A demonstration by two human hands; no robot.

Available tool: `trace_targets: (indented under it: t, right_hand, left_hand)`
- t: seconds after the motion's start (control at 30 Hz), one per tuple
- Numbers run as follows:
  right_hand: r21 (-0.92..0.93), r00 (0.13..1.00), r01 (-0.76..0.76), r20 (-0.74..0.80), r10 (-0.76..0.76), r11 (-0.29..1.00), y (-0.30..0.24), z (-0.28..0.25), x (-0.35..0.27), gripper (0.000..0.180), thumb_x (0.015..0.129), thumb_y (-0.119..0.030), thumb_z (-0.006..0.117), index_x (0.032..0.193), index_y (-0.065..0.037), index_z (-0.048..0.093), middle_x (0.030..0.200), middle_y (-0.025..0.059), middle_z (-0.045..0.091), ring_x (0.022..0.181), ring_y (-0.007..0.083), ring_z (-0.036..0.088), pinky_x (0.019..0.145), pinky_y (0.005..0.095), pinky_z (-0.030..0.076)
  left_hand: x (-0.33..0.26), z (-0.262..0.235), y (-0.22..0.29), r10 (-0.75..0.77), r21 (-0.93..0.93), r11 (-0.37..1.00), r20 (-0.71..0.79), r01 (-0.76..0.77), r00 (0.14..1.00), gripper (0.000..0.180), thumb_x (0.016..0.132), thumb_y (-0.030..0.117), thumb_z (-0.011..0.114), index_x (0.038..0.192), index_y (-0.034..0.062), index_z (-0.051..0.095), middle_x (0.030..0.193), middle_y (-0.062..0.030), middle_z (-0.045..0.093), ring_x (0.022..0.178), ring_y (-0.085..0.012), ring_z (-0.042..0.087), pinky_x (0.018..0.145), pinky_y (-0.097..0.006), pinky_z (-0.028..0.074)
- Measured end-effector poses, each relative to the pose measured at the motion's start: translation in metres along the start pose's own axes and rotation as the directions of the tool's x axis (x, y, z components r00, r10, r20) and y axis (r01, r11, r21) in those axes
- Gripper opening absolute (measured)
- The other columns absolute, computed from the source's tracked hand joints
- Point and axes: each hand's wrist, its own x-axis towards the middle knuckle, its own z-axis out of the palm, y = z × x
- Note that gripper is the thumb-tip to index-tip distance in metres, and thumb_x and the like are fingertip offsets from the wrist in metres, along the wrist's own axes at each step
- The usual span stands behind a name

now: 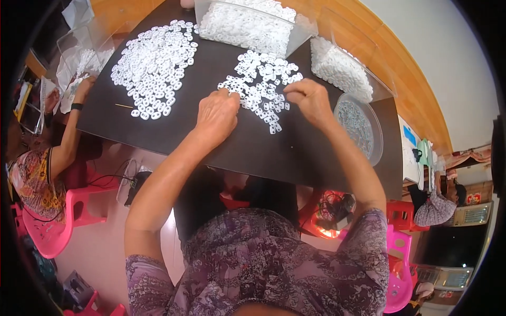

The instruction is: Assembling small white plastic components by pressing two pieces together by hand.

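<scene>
- Head view: white pieces (255, 95) lie loosely clustered on dark table (305, 152).
- Left hand (219, 115): fingers curled at cluster's left edge; can't tell grip.
- Right hand (312, 101): fingers narrow at right edge; can't tell if holding.
- Shape: small, flat, rounded, plastic-looking.

The head view looks from the wearer's own head, through the left of two side-by-side fisheye cameras, steeply down and forward across the counter (284, 166). It sits close over the wearer's patterned shirt (253, 258), which fills the near edge, while the left grip (218, 116) and right grip (312, 104) lie farther out, within arm's reach. The lens spans very wide, catching a seated person (39, 179) at left and a pale wall (432, 58) at far right. Toward the rim straight lines bow, as along the wooden panel (416, 95), and black rounds off the corners.
</scene>
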Motion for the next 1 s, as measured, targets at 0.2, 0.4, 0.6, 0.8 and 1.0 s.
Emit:
trace_targets:
  t: [0.2, 0.4, 0.6, 0.8, 1.0]
  right_hand:
    - [-0.033, 0.993, 0.107, 0.044, -0.106, 0.994, -0.025, 0.031, -0.001, 0.010, 0.069, -0.006, 0.065, 0.078, -0.004, 0.068, 0.074, 0.0099, 0.062, 0.074, 0.0235, 0.060, 0.068, 0.0333, 0.047]
    - [-0.152, 0.992, 0.110, 0.086, -0.098, 0.982, -0.029, 0.047, 0.009, 0.008, 0.070, -0.011, 0.062, 0.067, -0.003, 0.062, 0.069, 0.0147, 0.058, 0.071, 0.0332, 0.057, 0.064, 0.0451, 0.044]
    - [-0.229, 0.988, 0.115, 0.126, -0.088, 0.967, -0.036, 0.049, 0.014, 0.010, 0.069, -0.008, 0.059, 0.063, 0.000, 0.058, 0.068, 0.0183, 0.059, 0.068, 0.0370, 0.058, 0.061, 0.0468, 0.045]
    - [-0.046, 0.994, -0.036, 0.101, 0.040, 0.998, -0.046, 0.041, 0.005, 0.011, 0.075, -0.009, 0.061, 0.072, 0.001, 0.059, 0.064, 0.0101, 0.059, 0.060, 0.0186, 0.058, 0.056, 0.0307, 0.045]
    - [0.506, 0.947, -0.318, 0.216, 0.239, 0.802, -0.119, 0.032, -0.019, 0.011, 0.077, -0.003, 0.066, 0.088, -0.001, 0.062, 0.076, -0.0008, 0.060, 0.068, 0.0061, 0.055, 0.060, 0.0193, 0.044]
  left_hand:
    - [-0.008, -0.010, 0.000, -0.050, -0.119, 0.991, 0.067, 0.057, 0.996, 0.011, 0.072, 0.005, 0.063, 0.076, 0.0022, 0.054, 0.077, -0.0141, 0.056, 0.077, -0.0337, 0.056, 0.068, -0.043, 0.044]
    - [-0.029, -0.014, 0.003, -0.029, -0.273, 0.962, -0.094, 0.002, 0.995, 0.014, 0.071, 0.005, 0.065, 0.075, 0.0021, 0.052, 0.075, -0.0124, 0.054, 0.075, -0.0322, 0.056, 0.066, -0.041, 0.043]
    - [-0.041, -0.015, 0.003, -0.090, -0.335, 0.942, -0.210, 0.015, 0.974, 0.013, 0.071, 0.002, 0.065, 0.082, 0.0035, 0.059, 0.071, -0.0102, 0.051, 0.072, -0.0286, 0.056, 0.063, -0.038, 0.043]
    - [-0.053, -0.027, 0.005, -0.295, -0.541, 0.820, -0.123, 0.186, 0.947, 0.008, 0.075, 0.005, 0.067, 0.080, 0.0023, 0.061, 0.070, -0.0051, 0.057, 0.061, -0.0165, 0.054, 0.058, -0.029, 0.043]
    - [-0.071, -0.044, 0.011, -0.479, -0.936, 0.001, 0.310, 0.353, 0.821, 0.009, 0.083, 0.009, 0.065, 0.083, 0.0009, 0.062, 0.073, -0.0023, 0.062, 0.061, -0.0079, 0.054, 0.057, -0.020, 0.042]
